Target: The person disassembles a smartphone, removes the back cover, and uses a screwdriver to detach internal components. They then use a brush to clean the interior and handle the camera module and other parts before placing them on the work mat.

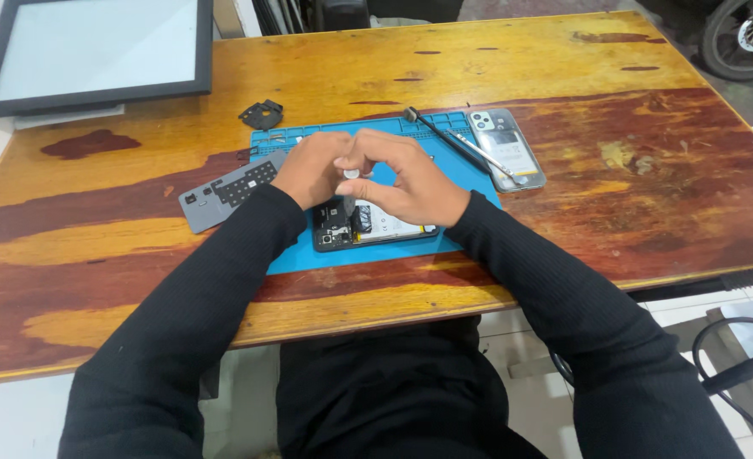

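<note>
Head view, looking down at a worn wooden surface (563,195) with red and yellow streaks.

A blue rectangular silicone work mat (308,251) lies at centre. On its near half rests an opened black smartphone with its back cover off (368,227), internals showing. Its long axis runs left to right, parallel to the near edge of the surface; the dark camera end points left, the pale battery part right.

Left hand (312,168) and right hand (402,178) meet directly above the phone's left end. Their fingers (368,161) are pinched narrow on the silver cap of a thin screwdriver (350,189), which stands nearly upright, tip down on the phone. The tip contact is too small to judge.

A grey flat magnetic screw pad with black squares (227,189) lies just left of the mat, tilted. A small black plastic part (261,113) sits beyond it. On the mat's far right corner, a long black-handled tool (444,136) lies diagonally beside a clear phone case (508,149). A black-framed screen panel (96,53) rests at far left.
</note>
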